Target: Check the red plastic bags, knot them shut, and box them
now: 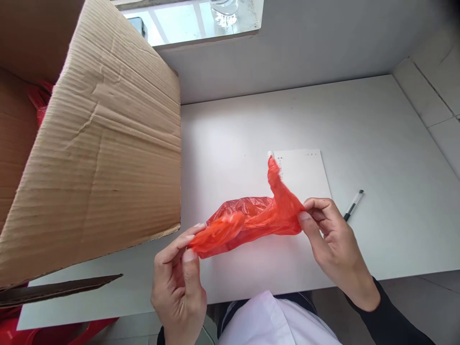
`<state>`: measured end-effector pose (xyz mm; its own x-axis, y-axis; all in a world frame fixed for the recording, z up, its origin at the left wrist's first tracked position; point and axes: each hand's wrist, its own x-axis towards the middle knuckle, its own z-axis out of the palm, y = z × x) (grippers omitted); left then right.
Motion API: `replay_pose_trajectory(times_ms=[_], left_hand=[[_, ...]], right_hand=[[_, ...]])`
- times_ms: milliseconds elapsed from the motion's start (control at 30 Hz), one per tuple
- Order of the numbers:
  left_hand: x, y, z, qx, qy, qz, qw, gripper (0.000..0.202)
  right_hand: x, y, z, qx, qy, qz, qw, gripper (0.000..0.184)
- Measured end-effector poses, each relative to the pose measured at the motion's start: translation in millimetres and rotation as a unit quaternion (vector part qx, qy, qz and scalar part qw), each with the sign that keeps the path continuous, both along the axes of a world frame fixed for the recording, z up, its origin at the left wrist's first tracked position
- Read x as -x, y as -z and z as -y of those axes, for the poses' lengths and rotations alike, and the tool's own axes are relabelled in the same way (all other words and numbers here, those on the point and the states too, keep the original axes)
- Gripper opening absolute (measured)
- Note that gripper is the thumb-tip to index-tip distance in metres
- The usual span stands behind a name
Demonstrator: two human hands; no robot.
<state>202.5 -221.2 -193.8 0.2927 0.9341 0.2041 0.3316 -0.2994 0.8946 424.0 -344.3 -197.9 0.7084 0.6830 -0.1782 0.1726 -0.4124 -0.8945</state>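
A thin red plastic bag [251, 218] stretches between my two hands above the white table. My left hand [179, 282] pinches its left end between thumb and fingers, where the film is bunched. At the other end, my right hand [330, 235] grips the edge of the bag with thumb and forefinger. One handle-like strip of the bag sticks up near the right hand and overlaps a sheet of paper [302, 167] with small writing along its edges. Whether anything is inside the bag, I cannot tell.
A large open cardboard box [125, 143] takes up the left side, with red plastic inside it. A black-and-clear pen [354, 205] lies right of the paper on the table [395, 167]. On the window ledge stands a clear glass [224, 12]. Something red [89, 333] sits below the table's left edge.
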Motion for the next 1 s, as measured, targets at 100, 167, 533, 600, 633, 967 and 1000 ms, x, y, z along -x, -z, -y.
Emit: replay_pose_trajectory(times_ms=[100, 167, 533, 600, 633, 967, 1000], left_hand=[[-2, -4.8, -2, -0.039, 0.058, -0.037, 0.997, 0.057], [-2, -7.7, -5, -0.096, 0.086, -0.074, 0.989, 0.059], [8, -31.1, 2, -0.089, -0.028, -0.050, 0.994, 0.036], [6, -33.4, 3, -0.051, -0.023, -0.018, 0.998, 0.024], [4, -33.8, 3, -0.036, -0.021, 0.002, 0.999, 0.020], [15, -34.1, 6, 0.050, 0.015, 0.067, 0.996, 0.032], [16, -34.1, 6, 0.052, 0.028, 0.056, 0.997, 0.032]], right_hand=[[4, -7.7, 0, 0.025, -0.018, 0.012, 0.999, 0.027], [5, -12.2, 0, 0.025, -0.041, 0.028, 0.998, 0.019], [14, -35.8, 15, -0.117, 0.077, 0.176, 0.974, 0.020], [25, -52.7, 15, -0.217, 0.031, 0.236, 0.947, 0.027], [30, -59.6, 13, -0.246, -0.022, 0.241, 0.939, 0.031], [41, -41.0, -28, 0.045, -0.336, 0.354, 0.872, 0.023], [42, -41.1, -27, 0.066, -0.336, 0.366, 0.865, 0.022]])
